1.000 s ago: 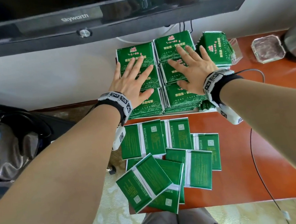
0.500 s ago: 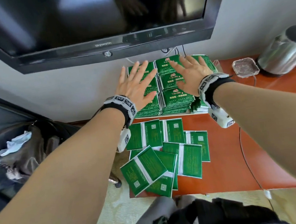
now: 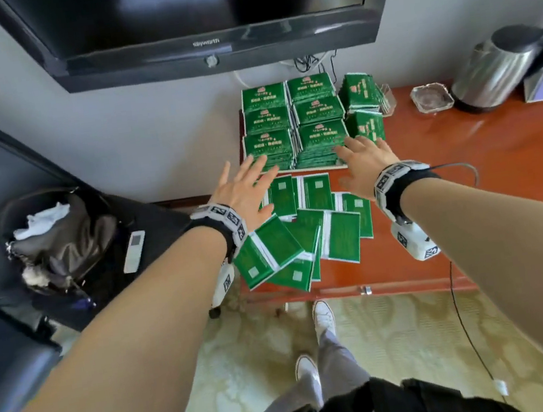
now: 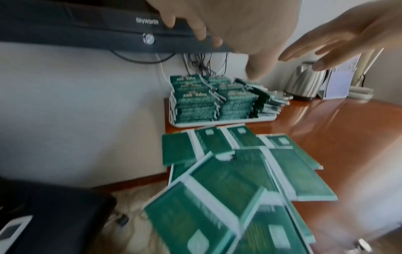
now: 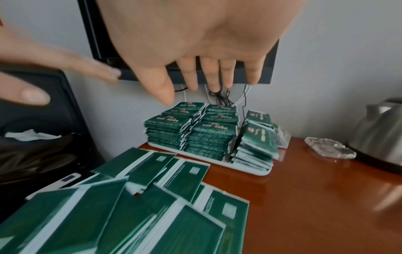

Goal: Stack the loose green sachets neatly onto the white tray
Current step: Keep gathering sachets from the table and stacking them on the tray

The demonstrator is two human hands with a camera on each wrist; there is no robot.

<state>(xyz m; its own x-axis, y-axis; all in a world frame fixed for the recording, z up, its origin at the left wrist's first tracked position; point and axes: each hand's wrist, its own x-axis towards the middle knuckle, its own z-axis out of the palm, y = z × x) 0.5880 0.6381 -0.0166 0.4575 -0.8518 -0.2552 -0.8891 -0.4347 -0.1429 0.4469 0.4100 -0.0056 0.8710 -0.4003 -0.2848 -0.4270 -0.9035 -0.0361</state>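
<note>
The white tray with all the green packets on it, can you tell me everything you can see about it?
The white tray is flat and shallow, with a low rim and rounded corners, and looks like smooth plastic. It lies on the reddish wooden table, at the back by the wall. Stacks of green sachets fill it, so only its edge shows. More loose sachets lie on the table just in front. Neither hand touches it.

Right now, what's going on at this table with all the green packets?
A person is sorting green sachets on a wooden table. The white tray at the back already carries several tall stacks. Nearer the table's front edge, loose sachets lie fanned and overlapping. The left hand and right hand are both open and empty, fingers spread, between tray and loose pile.
</note>
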